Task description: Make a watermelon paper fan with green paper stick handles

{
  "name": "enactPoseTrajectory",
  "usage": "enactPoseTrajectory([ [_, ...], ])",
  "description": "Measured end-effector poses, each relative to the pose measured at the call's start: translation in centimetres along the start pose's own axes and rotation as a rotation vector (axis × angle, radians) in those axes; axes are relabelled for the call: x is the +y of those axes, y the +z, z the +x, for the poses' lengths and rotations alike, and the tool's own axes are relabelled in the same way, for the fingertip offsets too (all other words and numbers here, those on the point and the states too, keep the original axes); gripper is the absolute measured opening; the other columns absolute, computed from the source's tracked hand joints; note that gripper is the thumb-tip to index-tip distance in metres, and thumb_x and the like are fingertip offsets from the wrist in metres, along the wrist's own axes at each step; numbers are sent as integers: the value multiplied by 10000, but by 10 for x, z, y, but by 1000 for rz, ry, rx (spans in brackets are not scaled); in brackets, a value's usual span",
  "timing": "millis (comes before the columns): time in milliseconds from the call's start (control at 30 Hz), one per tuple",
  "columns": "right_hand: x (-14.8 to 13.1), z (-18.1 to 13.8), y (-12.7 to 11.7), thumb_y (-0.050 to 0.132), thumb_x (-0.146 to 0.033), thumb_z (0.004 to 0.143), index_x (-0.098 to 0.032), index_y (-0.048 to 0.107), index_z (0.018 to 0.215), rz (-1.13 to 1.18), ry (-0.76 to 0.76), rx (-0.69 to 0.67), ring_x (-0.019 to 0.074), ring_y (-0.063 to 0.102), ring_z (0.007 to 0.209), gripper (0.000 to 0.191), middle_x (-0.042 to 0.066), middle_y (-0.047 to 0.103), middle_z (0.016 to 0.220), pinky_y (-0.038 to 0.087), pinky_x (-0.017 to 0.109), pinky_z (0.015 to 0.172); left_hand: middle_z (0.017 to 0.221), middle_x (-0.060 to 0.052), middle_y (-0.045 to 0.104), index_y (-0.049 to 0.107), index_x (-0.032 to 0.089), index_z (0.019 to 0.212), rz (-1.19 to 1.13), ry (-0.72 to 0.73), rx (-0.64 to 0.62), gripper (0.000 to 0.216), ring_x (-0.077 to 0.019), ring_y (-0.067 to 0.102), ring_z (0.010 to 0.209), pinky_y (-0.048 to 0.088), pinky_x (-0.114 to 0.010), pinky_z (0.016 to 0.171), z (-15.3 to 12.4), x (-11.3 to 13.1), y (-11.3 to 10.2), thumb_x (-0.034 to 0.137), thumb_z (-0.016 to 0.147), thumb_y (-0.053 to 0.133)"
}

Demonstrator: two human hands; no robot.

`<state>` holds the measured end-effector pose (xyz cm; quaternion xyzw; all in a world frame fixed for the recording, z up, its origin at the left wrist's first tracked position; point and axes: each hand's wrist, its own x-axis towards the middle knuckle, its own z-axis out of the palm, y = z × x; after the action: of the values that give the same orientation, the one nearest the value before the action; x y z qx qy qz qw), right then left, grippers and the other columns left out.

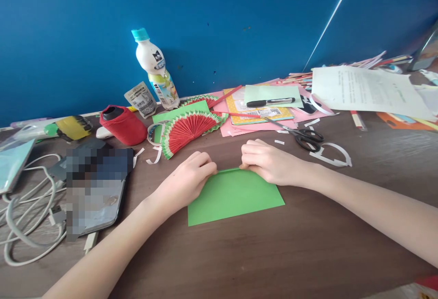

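Note:
A green sheet of paper (pixel 236 196) lies flat on the brown table (pixel 308 244) in front of me. My left hand (pixel 188 180) pinches the sheet's far edge near its left corner, fingers curled and pressed together. My right hand (pixel 270 162) pinches the same far edge further right, fingers closed on the paper. A thin fold runs along that edge between the two hands.
A red and green pleated paper fan (pixel 188 132) lies just beyond my hands. Scissors (pixel 304 137), a black marker (pixel 270 102) on coloured sheets, a drink bottle (pixel 155 68), a red pouch (pixel 123 125), a phone (pixel 96 185), white cables (pixel 30 212) and paper scraps (pixel 331 155) surround the sheet.

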<state>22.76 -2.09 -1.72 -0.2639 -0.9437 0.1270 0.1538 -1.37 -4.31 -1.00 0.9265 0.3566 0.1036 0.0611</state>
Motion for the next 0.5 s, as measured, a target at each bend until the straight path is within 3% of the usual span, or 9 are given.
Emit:
enactPoseTrajectory([
  [233,3,-3,-3,384,-86,882,-147,548,706,-60,-60,-49,138,350,688,248,25,463,708,294,282,664,852,-53,532,592,165,834,117,71,-24,313,-141,458,773,406,-251,676,-3,4,-5,13,821,319],
  [500,10,-3,-10,419,-187,900,-175,671,819,57,-21,-111,141,424,715,265,14,507,655,292,310,700,823,-46,571,647,188,881,92,21,-70,407,-132,512,743,420,-234,645,-6,7,-8,-25,770,318],
])
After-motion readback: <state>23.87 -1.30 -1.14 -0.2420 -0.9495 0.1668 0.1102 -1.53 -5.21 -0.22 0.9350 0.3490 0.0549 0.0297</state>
